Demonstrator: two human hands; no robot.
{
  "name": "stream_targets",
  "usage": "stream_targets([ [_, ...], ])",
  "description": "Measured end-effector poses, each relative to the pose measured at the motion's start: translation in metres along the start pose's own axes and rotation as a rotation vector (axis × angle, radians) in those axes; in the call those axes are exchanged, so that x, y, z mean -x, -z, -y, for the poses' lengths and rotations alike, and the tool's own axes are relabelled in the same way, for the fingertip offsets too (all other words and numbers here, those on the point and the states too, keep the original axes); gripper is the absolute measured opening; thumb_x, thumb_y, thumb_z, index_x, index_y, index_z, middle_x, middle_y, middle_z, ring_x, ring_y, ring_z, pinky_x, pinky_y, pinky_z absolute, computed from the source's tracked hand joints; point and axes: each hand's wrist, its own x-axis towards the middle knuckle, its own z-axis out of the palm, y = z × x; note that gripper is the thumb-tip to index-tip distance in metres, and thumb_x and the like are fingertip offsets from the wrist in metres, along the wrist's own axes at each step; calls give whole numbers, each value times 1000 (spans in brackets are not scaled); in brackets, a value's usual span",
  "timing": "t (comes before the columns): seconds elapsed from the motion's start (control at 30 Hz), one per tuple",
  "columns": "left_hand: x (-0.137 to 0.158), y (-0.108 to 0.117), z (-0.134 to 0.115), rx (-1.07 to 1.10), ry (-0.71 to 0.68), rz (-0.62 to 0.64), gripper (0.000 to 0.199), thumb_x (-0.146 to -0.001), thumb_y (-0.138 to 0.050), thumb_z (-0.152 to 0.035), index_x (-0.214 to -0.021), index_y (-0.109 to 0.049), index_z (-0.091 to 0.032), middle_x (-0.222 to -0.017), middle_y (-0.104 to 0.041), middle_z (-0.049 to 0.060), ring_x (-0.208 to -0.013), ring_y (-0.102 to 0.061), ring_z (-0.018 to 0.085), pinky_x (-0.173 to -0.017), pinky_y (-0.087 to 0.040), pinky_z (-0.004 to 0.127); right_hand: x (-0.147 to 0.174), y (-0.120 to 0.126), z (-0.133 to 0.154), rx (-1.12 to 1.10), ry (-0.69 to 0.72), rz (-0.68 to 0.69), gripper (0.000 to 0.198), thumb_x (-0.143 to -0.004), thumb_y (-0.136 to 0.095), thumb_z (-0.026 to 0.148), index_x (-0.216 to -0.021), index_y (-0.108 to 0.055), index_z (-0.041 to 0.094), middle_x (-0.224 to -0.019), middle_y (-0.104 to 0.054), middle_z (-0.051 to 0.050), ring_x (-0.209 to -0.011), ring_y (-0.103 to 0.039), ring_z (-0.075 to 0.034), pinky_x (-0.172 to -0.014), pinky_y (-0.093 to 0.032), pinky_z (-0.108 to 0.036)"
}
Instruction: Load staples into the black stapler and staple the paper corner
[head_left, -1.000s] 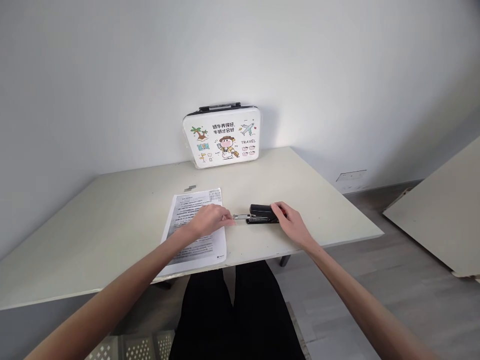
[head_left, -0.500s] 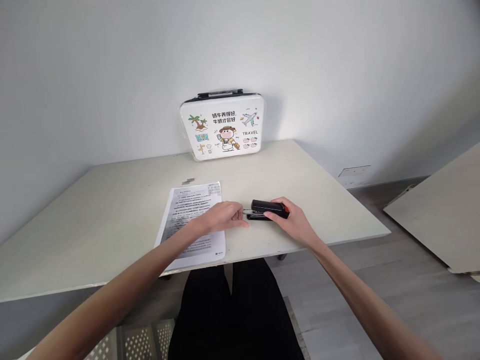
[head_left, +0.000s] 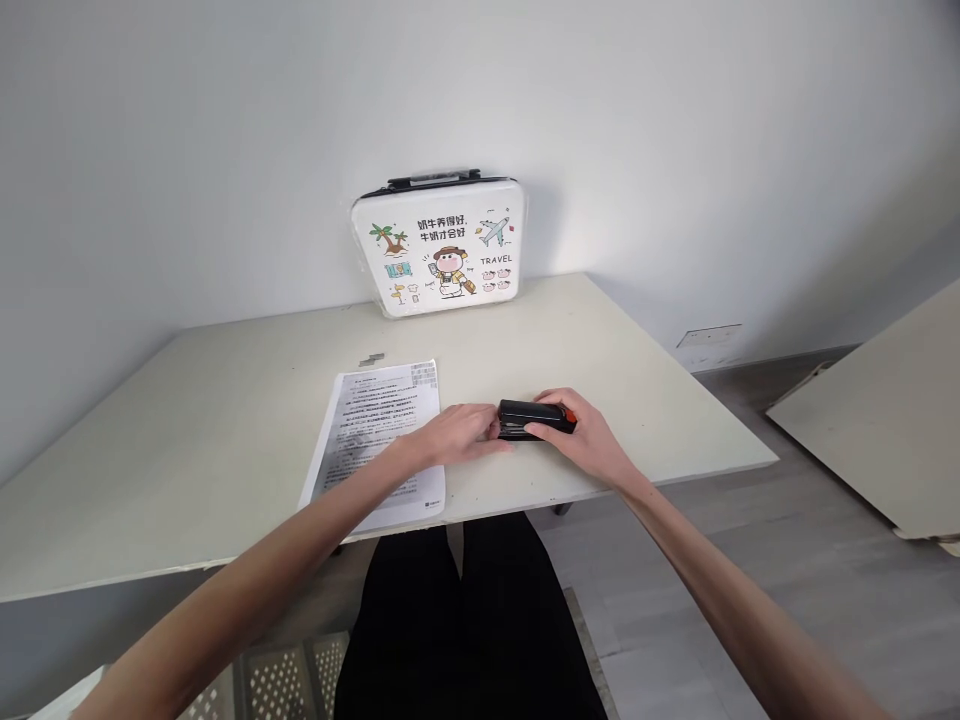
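1. The black stapler point(head_left: 525, 412) is near the table's front edge, right of the printed paper, its front end pointing left and an orange-red part at its rear.
2. Your right hand point(head_left: 589, 437) has its fingers clamped around the stapler's rear half, the thumb along the near side.
3. Your left hand point(head_left: 461, 432) is at the stapler's front end, fingers curled against it; you cannot tell from here whether they pinch anything.
4. The printed paper point(head_left: 375, 400) lies flat by the front edge of the table point(head_left: 225, 430), partly under your left wrist and forearm.
5. Small grey strips point(head_left: 371, 359) lie just beyond the paper's far edge.
6. A white case point(head_left: 412, 240) with cartoon prints stands at the table's back edge, by the wall point(head_left: 637, 120).
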Motion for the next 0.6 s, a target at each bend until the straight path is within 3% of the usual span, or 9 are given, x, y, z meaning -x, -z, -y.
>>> stream_targets([
  [0.17, 14, 5, 14, -11, 4, -73, 31, -97, -62, -53, -93, -59, -22, -91, -69, 2, -78, -65, 20, -67, -44, 31, 2, -2, 1, -15, -73, -23, 30, -86, -75, 51, -103, -69, 28, -112, -75, -5, -101, -68, -26, -89, -51, -40],
  [0.23, 25, 11, 35, -60, 56, -161, 34, -97, -61, -56, -94, -61, -23, -93, -69, 2, -82, -65, 20, -71, -46, 32, 3, -3, 2, -21, -88, -21, 31, -85, -75, 52, -104, -69, 28, -111, -76, -5, -99, -68, -26, -87, -52, -39],
  [0.4, 54, 27, 103, -259, 388, -486, 27, -102, -49, -45, -99, -62, -21, -103, -66, 10, -98, -63, 28, -86, -50, 41, 5, -4, 4, -39, -105, 5, 33, -86, -74, 55, -103, -70, 28, -111, -76, -5, -99, -69, -27, -83, -54, -39],
  [0.6, 52, 34, 146, -314, 490, -565, 28, -99, -52, -39, -114, -63, -19, -120, -58, 17, -120, -51, 38, -108, -39, 55, 5, -6, 8, -12, -100, 3, 32, -86, -73, 56, -103, -69, 29, -110, -77, -5, -98, -69, -27, -84, -54, -39],
])
